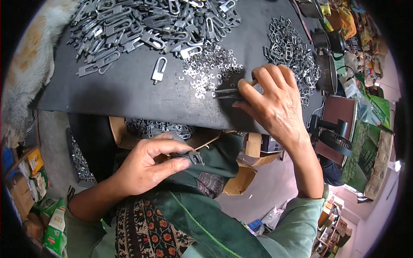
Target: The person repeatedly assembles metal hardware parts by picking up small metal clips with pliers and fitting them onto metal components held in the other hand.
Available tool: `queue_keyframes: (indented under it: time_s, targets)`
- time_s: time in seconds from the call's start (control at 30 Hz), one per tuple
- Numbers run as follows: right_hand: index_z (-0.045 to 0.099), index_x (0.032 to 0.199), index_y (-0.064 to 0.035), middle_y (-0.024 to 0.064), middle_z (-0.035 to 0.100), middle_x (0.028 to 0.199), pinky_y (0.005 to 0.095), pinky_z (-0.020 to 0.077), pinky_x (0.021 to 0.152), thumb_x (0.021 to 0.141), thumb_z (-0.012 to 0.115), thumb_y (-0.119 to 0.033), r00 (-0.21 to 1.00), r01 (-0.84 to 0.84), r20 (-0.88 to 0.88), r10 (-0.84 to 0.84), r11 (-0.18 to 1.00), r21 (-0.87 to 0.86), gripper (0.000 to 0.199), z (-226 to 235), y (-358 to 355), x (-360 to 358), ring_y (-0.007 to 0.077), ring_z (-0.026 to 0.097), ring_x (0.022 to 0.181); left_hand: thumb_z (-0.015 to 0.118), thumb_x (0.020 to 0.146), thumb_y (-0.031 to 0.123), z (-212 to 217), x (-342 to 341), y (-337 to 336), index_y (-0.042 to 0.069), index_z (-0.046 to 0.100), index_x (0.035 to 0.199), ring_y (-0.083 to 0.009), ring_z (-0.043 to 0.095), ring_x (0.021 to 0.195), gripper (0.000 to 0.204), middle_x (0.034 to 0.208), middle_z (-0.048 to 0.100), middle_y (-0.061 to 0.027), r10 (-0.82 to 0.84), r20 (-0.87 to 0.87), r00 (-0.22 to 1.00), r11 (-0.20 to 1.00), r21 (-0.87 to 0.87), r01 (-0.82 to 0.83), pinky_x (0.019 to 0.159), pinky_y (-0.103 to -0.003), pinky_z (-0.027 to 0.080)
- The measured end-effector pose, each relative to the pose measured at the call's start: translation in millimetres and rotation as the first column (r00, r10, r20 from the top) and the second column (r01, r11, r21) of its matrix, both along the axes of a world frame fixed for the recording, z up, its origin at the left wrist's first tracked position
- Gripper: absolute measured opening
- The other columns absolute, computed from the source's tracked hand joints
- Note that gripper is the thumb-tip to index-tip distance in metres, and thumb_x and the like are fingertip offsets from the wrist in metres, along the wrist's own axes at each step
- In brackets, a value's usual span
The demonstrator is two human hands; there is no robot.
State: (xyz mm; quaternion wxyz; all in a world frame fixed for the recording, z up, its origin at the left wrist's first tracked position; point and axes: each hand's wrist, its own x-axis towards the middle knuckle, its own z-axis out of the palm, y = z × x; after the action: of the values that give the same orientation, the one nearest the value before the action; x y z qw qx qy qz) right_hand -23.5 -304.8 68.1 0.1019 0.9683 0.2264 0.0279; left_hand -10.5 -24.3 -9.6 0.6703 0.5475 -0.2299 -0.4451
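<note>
The dark metal piece (196, 157) sits above my lap, just short of the table's near edge, with the thumb and fingers of my left hand (148, 165) clamped on it. That pinch takes in only one end, so a slack thumb could let it tilt or drop down among the folds of my clothes. My right hand (273, 94) is closed around the pointed pliers (226, 93); their two prongs stand a little apart at the edge of the small C-shaped clips (211, 69), and I cannot tell whether a clip sits between them. These clips are tiny and overlap, so I might pick up two at once, or squeeze off-centre and make one spring away. A careless sweep of my wrist could also push the rectangular metal frames (288, 47) into the clips, since the two heaps lie near each other on the black table (129, 96). Counting outward: one piece in my left hand, one pair of pliers in my right, one pale metal loop (159, 71) lying by itself, and one large heap of metal loops (150, 26) beyond it. Clips, frames and heaped loops overlap too much for me to number. Further out I count one white and orange furry animal (34, 56) at the left and one small black fan (335, 142) at the right.
</note>
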Motion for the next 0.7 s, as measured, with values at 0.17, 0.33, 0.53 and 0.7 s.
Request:
queue_keyframes:
  time_s: [0.17, 0.33, 0.53, 0.7]
  targets:
    - [0.058, 0.091, -0.013, 0.0051, 0.052, 0.093, 0.0407, 0.0413, 0.089, 0.074, 0.072, -0.031, 0.998, 0.009, -0.055, -0.01, 1.0, -0.014, 0.029, 3.6, 1.3, 2.3, 0.0238, 0.053, 0.094, 0.067, 0.088, 0.002, 7.7, 6.4, 0.4, -0.005, 0.067, 0.107, -0.0115, 0.059, 0.089, 0.021, 0.097, 0.064, -0.0077, 0.005, -0.047, 0.999, 0.998, 0.069, -0.002, 0.082, -0.027, 0.046]
    - [0.058, 0.09, -0.0112, 0.0049, 0.052, 0.09, 0.0389, 0.0416, 0.082, 0.075, 0.073, -0.031, 0.997, 0.024, -0.07, -0.026, 0.999, -0.025, 0.029, 6.0, 5.7, -0.2, 0.0229, 0.054, 0.092, 0.069, 0.087, 0.003, 10.9, 6.0, -3.6, -0.006, 0.065, 0.108, -0.0105, 0.059, 0.093, 0.022, 0.096, 0.063, -0.0061, 0.078, -0.121, 0.99, 0.995, 0.072, -0.07, 0.083, -0.026, 0.046]
    - [0.058, 0.09, -0.0084, 0.0055, 0.051, 0.082, 0.0376, 0.0431, 0.067, 0.072, 0.074, -0.032, 0.978, 0.033, -0.207, 0.002, 0.985, 0.167, 0.033, 18.0, 22.6, -15.1, 0.0242, 0.056, 0.078, 0.064, 0.094, 0.012, 13.2, 9.4, -9.8, 0.001, 0.066, 0.105, -0.0023, 0.042, 0.058, 0.016, 0.076, 0.059, 0.0029, 0.159, -0.328, 0.931, 0.987, 0.065, -0.146, 0.051, -0.019, 0.033]
    - [0.059, 0.087, -0.0081, 0.0064, 0.053, 0.082, 0.0384, 0.0438, 0.065, 0.069, 0.073, -0.033, 0.972, -0.007, -0.214, 0.093, 0.929, 0.369, 0.034, 14.7, 27.1, -21.0, 0.0261, 0.057, 0.074, 0.066, 0.094, 0.015, 14.0, 12.2, -8.4, 0.0, 0.066, 0.105, -0.0027, 0.044, 0.059, 0.019, 0.077, 0.059, 0.0024, 0.087, -0.41, 0.908, 0.995, 0.071, -0.064, 0.052, -0.019, 0.034]
